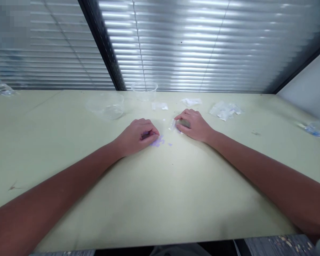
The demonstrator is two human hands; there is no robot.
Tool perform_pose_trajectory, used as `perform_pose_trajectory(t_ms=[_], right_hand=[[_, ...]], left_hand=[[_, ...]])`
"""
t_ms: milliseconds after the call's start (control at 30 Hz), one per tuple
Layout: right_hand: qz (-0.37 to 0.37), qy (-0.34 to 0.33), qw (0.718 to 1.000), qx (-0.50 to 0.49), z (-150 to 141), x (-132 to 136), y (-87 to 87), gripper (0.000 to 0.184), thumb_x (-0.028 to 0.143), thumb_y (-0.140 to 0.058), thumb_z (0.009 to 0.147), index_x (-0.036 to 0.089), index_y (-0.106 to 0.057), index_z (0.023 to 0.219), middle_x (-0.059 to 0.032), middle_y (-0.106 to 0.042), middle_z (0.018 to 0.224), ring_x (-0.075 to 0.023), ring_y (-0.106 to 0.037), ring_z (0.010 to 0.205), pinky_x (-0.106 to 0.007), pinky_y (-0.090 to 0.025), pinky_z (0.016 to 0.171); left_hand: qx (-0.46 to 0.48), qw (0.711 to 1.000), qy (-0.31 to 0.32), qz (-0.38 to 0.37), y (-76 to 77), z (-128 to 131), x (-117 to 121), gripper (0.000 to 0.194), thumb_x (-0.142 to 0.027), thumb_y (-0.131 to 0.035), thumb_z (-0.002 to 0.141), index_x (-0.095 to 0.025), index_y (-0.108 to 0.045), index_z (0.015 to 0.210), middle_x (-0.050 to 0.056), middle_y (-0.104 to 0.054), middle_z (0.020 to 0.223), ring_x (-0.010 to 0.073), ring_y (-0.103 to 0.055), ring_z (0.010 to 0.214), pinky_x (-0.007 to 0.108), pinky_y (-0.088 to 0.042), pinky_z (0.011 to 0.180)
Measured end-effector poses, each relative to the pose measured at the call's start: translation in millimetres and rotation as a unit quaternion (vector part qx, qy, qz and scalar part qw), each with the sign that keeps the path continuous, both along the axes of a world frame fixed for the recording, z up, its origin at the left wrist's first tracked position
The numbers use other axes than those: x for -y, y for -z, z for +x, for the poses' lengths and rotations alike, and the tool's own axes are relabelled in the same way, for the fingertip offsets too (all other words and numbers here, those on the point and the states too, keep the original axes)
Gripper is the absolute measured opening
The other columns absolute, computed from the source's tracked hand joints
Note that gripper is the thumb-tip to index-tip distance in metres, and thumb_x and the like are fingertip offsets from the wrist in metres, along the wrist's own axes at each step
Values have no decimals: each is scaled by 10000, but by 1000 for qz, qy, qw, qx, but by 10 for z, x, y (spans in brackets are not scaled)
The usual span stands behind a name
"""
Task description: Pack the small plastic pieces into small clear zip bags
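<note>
My left hand rests on the pale table with thumb and forefinger pinched together. Whatever is between those fingertips is too small or hidden to make out. Small purple pieces lie loose beside and under the fingertips, and a single purple piece sits a little to the right. My right hand is curved over the table, thumb and forefinger apart. Their tips are at the edge of a small clear-and-white packet. Some purple shows by the right thumb.
Behind the hands stand a clear plastic bowl and another clear container, seemingly tipped over. White packets lie at the back, one pair near the bowl, others and a pile to the right. Clear-and-blue items sit far right.
</note>
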State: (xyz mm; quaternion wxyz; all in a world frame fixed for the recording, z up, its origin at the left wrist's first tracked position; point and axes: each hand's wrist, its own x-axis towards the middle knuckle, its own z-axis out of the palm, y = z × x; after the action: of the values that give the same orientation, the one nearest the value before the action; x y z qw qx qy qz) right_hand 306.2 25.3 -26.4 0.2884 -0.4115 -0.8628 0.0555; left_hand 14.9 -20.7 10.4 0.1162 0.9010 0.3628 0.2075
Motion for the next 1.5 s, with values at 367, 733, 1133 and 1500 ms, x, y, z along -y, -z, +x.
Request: perform_pose_trajectory(t_ms=[367,733,1133,1500], right_hand=[[79,169,973,-134,9,-5,-18,307,163,-470,906,261,-658,1127,-59,-658,1047,-279,-610,1065,-506,-404,1031],[64,-110,992,9,-107,139,-89,301,308,-664,923,278,-698,1220,-79,-665,1248,-274,-602,1161,-445,-434,1031],[155,174,972,23,136,-90,24,282,77,-580,801,202,-705,1020,-116,-687,1133,-321,-601,1126,-505,-400,1003],[116,-95,989,6,-93,109,-83,272,99,-590,867,242,-686,1077,-96,-667,1229,-274,-612,1169,-465,-456,1000]], left_hand=[[60,993,-101,14,58,-154,-147,193,-390,-601,963,-247,-709,1036,46,-688,1092,235,-620,1053,374,-471,948],[-2,980,-185,70,289,-53,-1019,444,-431,-574,950,-274,-639,1360,79,-627,1408,316,-541,1321,489,-389,1137],[-13,986,-151,76,285,-78,-947,524,-515,-604,951,-286,-600,1422,55,-654,1418,311,-542,1354,496,-361,1172],[-29,982,-148,109,226,-68,-891,292,-340,-562,945,-289,-754,1159,13,-759,1208,274,-655,1173,469,-424,1086]])
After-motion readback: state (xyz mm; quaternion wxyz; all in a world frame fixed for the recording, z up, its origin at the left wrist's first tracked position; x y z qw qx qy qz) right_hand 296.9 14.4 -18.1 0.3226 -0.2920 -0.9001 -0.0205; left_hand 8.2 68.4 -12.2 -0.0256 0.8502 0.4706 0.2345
